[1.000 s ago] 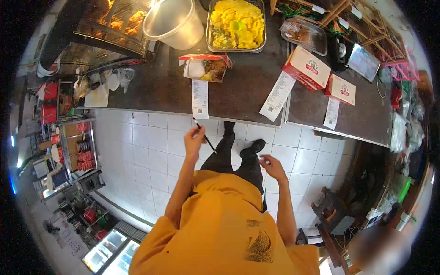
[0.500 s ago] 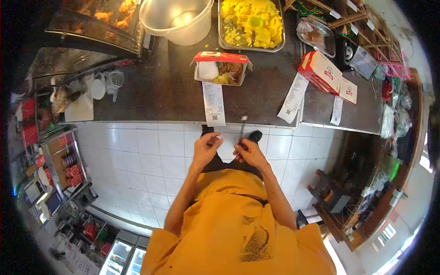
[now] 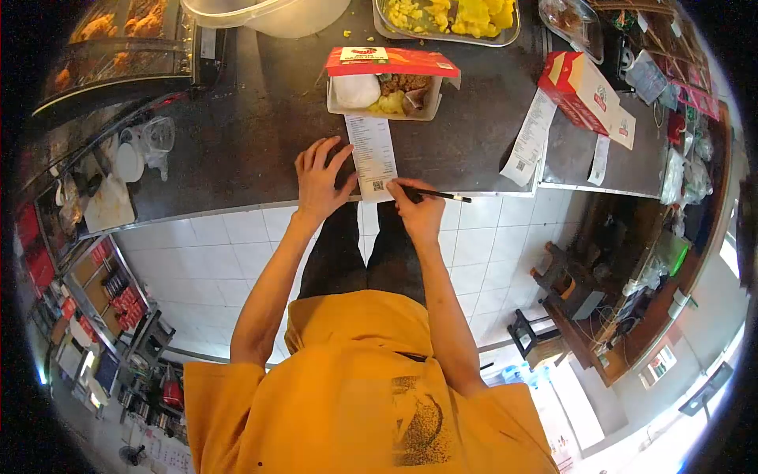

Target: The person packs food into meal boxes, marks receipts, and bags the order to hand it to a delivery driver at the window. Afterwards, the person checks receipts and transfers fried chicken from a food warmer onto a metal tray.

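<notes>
My right hand (image 3: 418,213) grips a dark pen (image 3: 440,193), with its tip end down at the lower part of a printed receipt (image 3: 369,154). The pen's pale rear end points to the right. Fingers spread, my left hand (image 3: 319,180) rests on the dark counter, its fingertips at the receipt's left edge. Just beyond, the receipt's top end meets an open red and white food box (image 3: 391,63). Inside the box are white rice (image 3: 355,91), brown meat (image 3: 409,82) and some yellow food (image 3: 388,103).
A metal tray (image 3: 450,35) of yellow food and a clear plastic tub (image 3: 292,20) stand at the back. To the right, a second red box (image 3: 580,99) sits beside another receipt (image 3: 529,138). Fried food shows in a glass case (image 3: 118,47) at the left.
Both hands have moved forward from in front of my body onto the counter and the receipt. The left fingers have spread. My view has come closer to the counter.
</notes>
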{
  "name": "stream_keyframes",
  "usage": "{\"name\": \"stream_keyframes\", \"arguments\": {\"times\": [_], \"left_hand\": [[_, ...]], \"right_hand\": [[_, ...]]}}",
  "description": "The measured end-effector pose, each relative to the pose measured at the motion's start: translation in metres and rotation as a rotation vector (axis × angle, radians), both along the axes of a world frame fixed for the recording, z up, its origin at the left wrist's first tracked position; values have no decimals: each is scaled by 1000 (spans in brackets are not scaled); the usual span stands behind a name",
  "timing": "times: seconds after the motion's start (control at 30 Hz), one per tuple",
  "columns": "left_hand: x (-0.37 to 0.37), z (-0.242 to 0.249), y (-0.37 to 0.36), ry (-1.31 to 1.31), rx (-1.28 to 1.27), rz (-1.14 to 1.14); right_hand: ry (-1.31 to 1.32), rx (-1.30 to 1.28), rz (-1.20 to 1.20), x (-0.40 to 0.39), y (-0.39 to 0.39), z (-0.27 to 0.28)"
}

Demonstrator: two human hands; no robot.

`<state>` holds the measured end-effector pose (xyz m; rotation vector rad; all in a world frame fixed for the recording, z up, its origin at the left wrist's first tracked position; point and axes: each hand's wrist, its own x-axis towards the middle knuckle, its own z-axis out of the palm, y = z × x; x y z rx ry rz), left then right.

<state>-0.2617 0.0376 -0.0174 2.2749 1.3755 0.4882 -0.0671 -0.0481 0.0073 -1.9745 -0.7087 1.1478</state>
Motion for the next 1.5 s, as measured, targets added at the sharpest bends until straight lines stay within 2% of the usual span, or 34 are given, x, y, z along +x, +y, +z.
{"name": "stream_keyframes", "arguments": {"times": [0.07, 0.1, 0.2, 0.23, 0.33, 0.47, 0.57, 0.67, 0.7, 0.8, 1.0, 1.13, 1.27, 1.37, 1.47, 1.5], "left_hand": [[-1, -7, -1, 5, 1, 2], [-2, -10, -4, 9, -4, 3], [-2, -15, -6, -11, -8, 24], [-1, -17, -6, -2, -11, 25], [-2, -18, -8, 26, -26, 28], [-1, -17, -7, 46, -29, 34], [-1, -19, -7, 49, -37, 34], [-1, -19, -8, 49, -35, 35], [-1, -19, -8, 49, -31, 35], [-1, -21, -8, 54, -15, 33], [-1, -20, -8, 63, -20, 30], [0, -22, -8, 78, -14, 39], [0, -22, -8, 72, -17, 42], [0, -23, -8, 55, -11, 45], [0, -24, -8, 56, 1, 58], [0, -24, -8, 57, 2, 59]], "right_hand": [[6, 80, -46, -11, 4, -14], [90, 108, -110, -18, 7, -21], [11, 207, -56, -31, 25, -11], [-96, 257, -53, -37, 28, -17], [-187, 282, -54, -46, 40, -14], [-379, 441, 30, -50, 46, -26], [-359, 399, -36, -52, 51, -27], [-394, 381, -3, -51, 57, -28], [-451, 463, 30, -52, 61, -28], [-378, 405, 12, -57, 66, -24], [-393, 438, 97, -57, 62, -25], [-485, 531, 24, -43, 71, -35], [-496, 482, 35, -54, 80, -33], [-525, 512, 154, -54, 82, -38], [-545, 427, 97, -48, 84, -38], [-458, 485, 27, -52, 89, -28]]}}
